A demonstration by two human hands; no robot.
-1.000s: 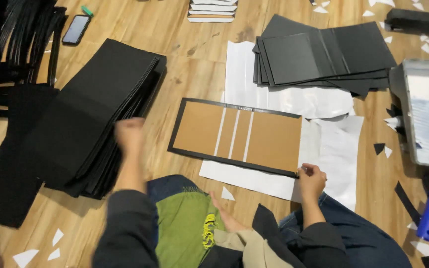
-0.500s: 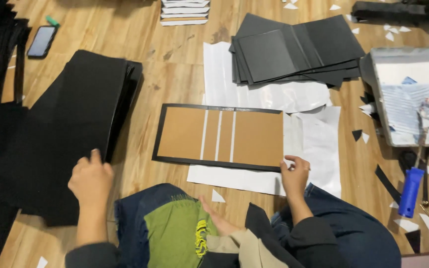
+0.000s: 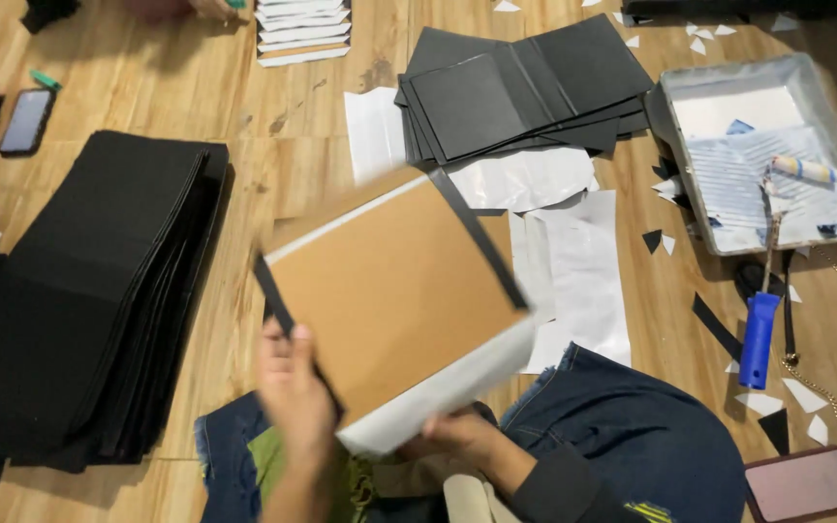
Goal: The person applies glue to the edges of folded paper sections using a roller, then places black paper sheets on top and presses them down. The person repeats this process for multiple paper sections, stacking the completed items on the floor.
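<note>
So both hands are on the brown board panel, which is up off the wooden floor and tilted toward the camera, hovering over the person's lap near the bottom edge of the floor area in view. The left hand has it by the lower left corner, fingers wrapped shut over the black edge strip with the thumb on the front face. The right hand is under the bottom edge, mostly hidden behind the board, so I can't tell exactly how those fingers sit, but it's clearly bearing the panel from below.

The panel lies up and away from both hands, its long axis running from lower left to upper right. Both hands are at the near edge; the far corner is free. The left hand looks to have the firmer hold.

Material-wise it's flat, stiff kraft-brown cardboard with a matte face, black paper border, and a white sheet along the lower edge. It's blurred, so fine detail is lost.

Around it: a thick stack of black sheets to the left, folded black covers toward the far edge, white paper sheets under where the board hangs, and a grey paint tray with a blue-handled roller on the right.
</note>
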